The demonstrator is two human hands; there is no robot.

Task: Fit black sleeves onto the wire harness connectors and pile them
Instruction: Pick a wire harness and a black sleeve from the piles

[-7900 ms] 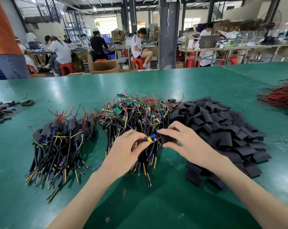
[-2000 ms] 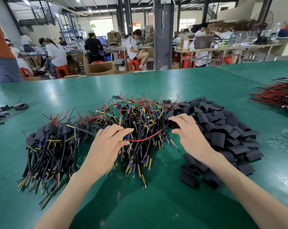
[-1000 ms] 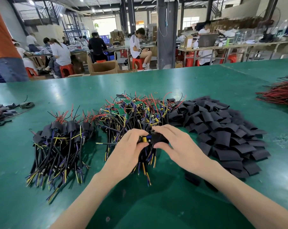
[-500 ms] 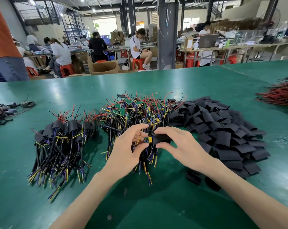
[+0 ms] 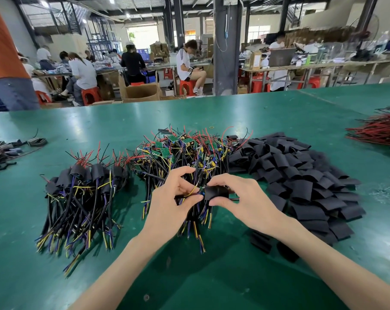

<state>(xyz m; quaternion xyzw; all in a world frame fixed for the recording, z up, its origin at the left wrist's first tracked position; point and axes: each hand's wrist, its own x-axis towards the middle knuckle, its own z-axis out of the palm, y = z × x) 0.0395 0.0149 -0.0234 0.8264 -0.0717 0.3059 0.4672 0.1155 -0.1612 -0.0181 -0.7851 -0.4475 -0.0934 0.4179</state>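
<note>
Above the green table, my left hand (image 5: 170, 204) pinches one wire harness by its wires just beside the connector. My right hand (image 5: 243, 198) pinches a black sleeve (image 5: 216, 193) that sits over that harness's connector end; a bit of blue and yellow shows at the sleeve's left mouth. Behind my hands lies the pile of bare harnesses (image 5: 189, 153) with green boards and red, yellow and black wires. A heap of loose black sleeves (image 5: 301, 175) spreads to the right. The pile of sleeved harnesses (image 5: 82, 193) lies to the left.
A bundle of red wires (image 5: 379, 130) lies at the table's right edge, and a small clump of cables (image 5: 8, 148) at the left edge. A few stray sleeves (image 5: 276, 245) lie near my right forearm. People sit at benches beyond the table's far edge.
My right hand took a sleeve from the heap and brought it to the harness in my left hand. In the last half second the sleeve has slid further over the connector.
</note>
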